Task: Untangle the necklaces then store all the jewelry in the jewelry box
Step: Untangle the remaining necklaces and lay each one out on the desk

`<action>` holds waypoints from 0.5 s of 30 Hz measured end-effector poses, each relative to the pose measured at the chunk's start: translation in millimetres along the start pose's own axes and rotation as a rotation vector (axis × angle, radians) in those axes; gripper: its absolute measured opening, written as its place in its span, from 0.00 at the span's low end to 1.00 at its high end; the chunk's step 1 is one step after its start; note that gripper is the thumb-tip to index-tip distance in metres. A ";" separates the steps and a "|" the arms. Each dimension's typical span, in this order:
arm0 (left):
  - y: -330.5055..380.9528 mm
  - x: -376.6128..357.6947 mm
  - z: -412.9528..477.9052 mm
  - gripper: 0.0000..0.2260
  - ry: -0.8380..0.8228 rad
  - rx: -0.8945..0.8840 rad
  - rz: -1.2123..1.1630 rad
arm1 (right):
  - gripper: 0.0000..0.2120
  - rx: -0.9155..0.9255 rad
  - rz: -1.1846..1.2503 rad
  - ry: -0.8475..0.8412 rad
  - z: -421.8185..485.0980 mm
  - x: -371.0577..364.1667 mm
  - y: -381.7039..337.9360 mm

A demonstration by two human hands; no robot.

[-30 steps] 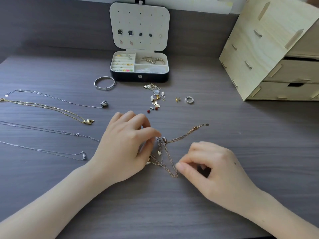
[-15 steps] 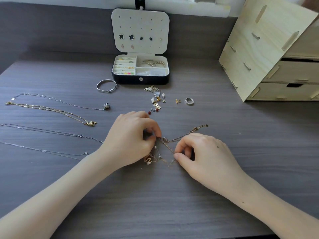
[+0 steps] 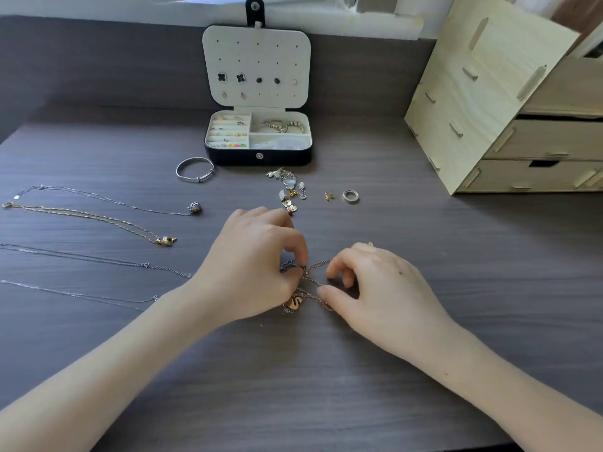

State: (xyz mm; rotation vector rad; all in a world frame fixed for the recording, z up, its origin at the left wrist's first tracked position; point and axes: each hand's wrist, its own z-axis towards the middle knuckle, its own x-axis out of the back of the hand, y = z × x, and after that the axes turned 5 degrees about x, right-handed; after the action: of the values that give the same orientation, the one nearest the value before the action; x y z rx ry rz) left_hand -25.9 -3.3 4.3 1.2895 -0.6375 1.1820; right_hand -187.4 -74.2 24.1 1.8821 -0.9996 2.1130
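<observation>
**Both hands pinching tangled chains at mid-table**

Left hand [image 3: 251, 265] pinches the knot of tangled necklaces [image 3: 310, 285] between thumb and forefinger, other fingers curled. Right hand [image 3: 375, 285] grips the same tangle from the other side, thumb and index closed on a gold strand, palm down. Tangle lies on the grey wood-grain table [image 3: 326, 386] between the two hands; a gold pendant [image 3: 295, 302] sits at its lower edge just below the left thumb (shape hard to read).

Four separated necklaces laid out on the left side of the table: silver chain with a small charm [image 3: 194, 207], gold chain with a gold pendant [image 3: 164, 240], and two thin silver chains [image 3: 98, 258] [image 3: 81, 295] nearer the left forearm, the lowest partly hidden by it.

Jewelry box [image 3: 257, 154] stands open at the back of the table, lid upright with earrings pinned in it, compartments holding small pieces and beaded bracelets. Silver bangle [image 3: 195, 169] just left of the box front. Small pile of charms and earrings [image 3: 290, 190] in front of the box, a tiny gold piece [image 3: 329, 196] and a silver ring [image 3: 350, 196] to its right. Light wooden drawer unit [image 3: 505, 109] at far right.
</observation>
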 end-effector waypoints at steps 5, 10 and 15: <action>0.1 -2.4 -0.3 0.01 0.003 -0.078 0.046 | 0.05 0.006 -0.027 0.033 7.5 -5.7 -3.5; 0.9 -2.9 -1.0 0.04 0.051 -0.190 0.136 | 0.07 0.020 -0.104 0.035 9.3 -5.9 -5.1; -0.9 -5.1 -1.3 0.12 0.063 -0.263 0.254 | 0.06 0.026 -0.113 -0.029 13.6 -5.7 -4.9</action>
State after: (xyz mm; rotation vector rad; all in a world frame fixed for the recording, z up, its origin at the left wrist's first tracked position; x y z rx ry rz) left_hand -27.0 -3.5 -0.9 0.9659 -0.8984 1.2895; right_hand -172.3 -76.2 20.6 1.9372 -0.8538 2.0506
